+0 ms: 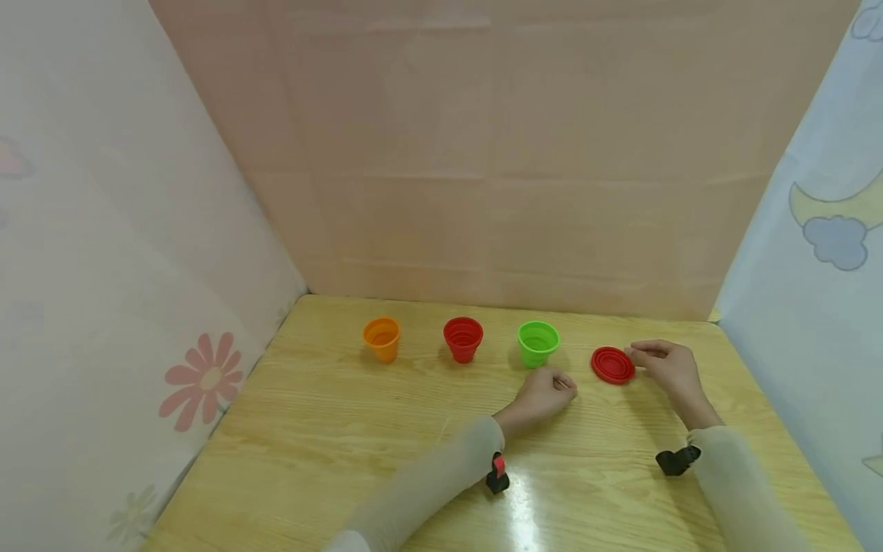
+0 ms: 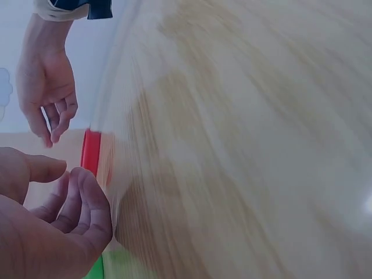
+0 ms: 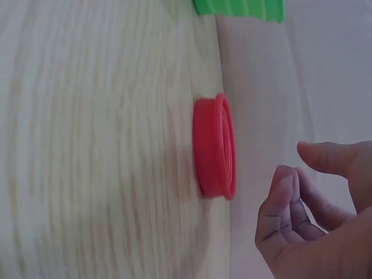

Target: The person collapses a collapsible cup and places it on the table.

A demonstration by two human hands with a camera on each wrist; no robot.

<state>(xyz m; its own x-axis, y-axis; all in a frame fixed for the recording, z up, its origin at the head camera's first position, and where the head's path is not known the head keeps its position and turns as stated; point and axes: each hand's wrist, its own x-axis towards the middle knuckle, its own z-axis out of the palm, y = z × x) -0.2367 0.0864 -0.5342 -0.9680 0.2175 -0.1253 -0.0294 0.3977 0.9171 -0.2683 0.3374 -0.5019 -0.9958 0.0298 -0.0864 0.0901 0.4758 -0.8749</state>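
Note:
A flattened red collapsible cup (image 1: 612, 365) lies on the wooden table at the right. Just to its right hovers my right hand (image 1: 667, 373), with a gap between thumb and bent fingers; in the right wrist view this hand (image 3: 314, 215) is apart from the red cup (image 3: 213, 148). My left hand (image 1: 541, 395) rests low over the table in front of an upright green cup (image 1: 538, 343). Its fingers are loosely curled, and the left wrist view shows nothing between thumb and fingertips.
An upright red cup (image 1: 463, 340) and an orange cup (image 1: 382, 339) stand in a row left of the green one. Behind the table (image 1: 331, 429) hangs a pinkish cloth (image 1: 497, 192); patterned sheets flank both sides.

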